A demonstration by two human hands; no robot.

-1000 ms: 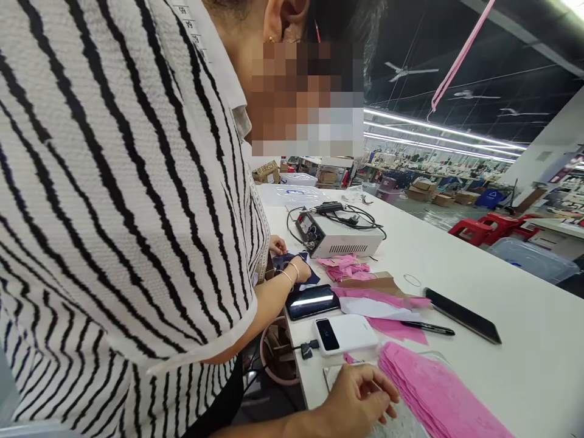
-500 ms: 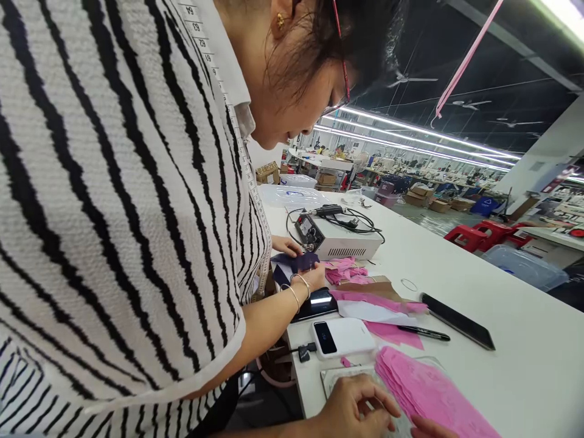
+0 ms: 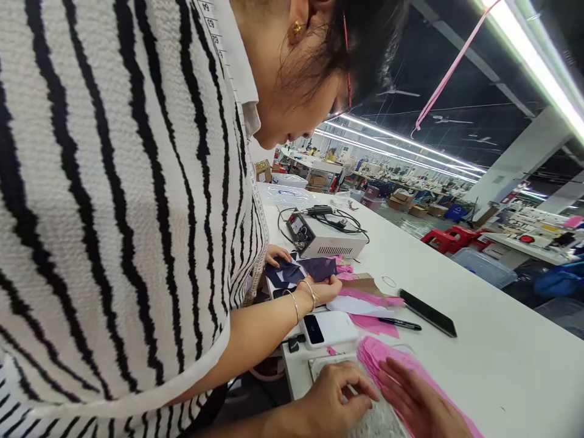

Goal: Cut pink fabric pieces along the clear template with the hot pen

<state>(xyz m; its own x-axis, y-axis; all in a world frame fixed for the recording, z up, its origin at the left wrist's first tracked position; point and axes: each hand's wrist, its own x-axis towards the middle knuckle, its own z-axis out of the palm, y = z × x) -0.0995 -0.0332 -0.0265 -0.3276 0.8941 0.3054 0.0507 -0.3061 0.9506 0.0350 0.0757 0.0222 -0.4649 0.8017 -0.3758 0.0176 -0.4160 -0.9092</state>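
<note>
My left hand [image 3: 335, 395] is at the bottom middle, fingers curled in toward the thumb over a pale, clear-looking slab [image 3: 319, 363]. Whether anything small is between those fingertips I cannot make out. Beside it my right hand [image 3: 417, 395] lies over a stack of pink fabric pieces [image 3: 370, 351], its fingers stretched out and flat. The pink stack runs from under that hand toward the lower right. A small pink scrap [image 3: 332, 351] rests just beyond the slab.
Close on my left, a co-worker in a striped top [image 3: 137, 201] handles dark fabric [image 3: 314, 267]. On the table are a white power bank [image 3: 335, 328], a pen [image 3: 401, 324], a long black object [image 3: 429, 312] and a grey control box with a cable [image 3: 333, 240].
My right hand has come further into view over the pink stack, fingers straight. My left hand stays curled. The co-worker's hands have spread the dark fabric wider. The camera view has shifted.
</note>
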